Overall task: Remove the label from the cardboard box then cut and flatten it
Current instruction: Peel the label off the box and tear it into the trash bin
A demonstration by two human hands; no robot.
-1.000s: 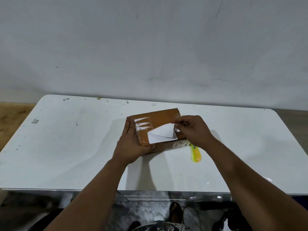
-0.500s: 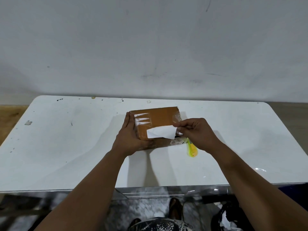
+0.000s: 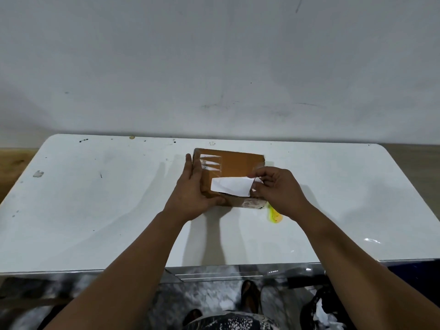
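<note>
2 bare hands are working on a brown cardboard box that is lying flat on the white table, a little toward 12 o'clock from the table's middle. The left hand is bracing the box's 9 o'clock end, fingers straight along its side and thumb tucked against the 6 o'clock edge. The right hand is pinching the white label at its 3 o'clock end, which is curling up off the box top. A yellow-green cutter is lying on the table at the box's 5 o'clock corner, partly hidden under the right wrist.
</note>
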